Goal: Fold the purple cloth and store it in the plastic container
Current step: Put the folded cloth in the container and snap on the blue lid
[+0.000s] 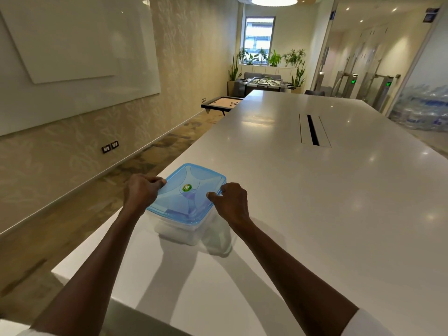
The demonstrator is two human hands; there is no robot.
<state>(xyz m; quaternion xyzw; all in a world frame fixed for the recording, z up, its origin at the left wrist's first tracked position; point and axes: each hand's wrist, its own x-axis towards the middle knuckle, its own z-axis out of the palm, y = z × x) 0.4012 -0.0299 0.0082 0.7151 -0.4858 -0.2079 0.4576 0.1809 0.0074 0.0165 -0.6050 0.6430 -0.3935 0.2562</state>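
A clear plastic container [180,232] stands near the left edge of the white table, covered by a translucent blue lid [194,177] with a green sticker. Through the lid a purple cloth [185,202] shows faintly inside. My left hand [140,190] grips the lid's left rim with curled fingers. On the right rim, my right hand [231,202] grips the same lid, thumb pressing on top.
The long white table [315,202] stretches ahead, with a cable slot [312,129] in its middle. Its left edge runs close beside the container, with carpeted floor below. Game tables and plants stand far off at the room's end.
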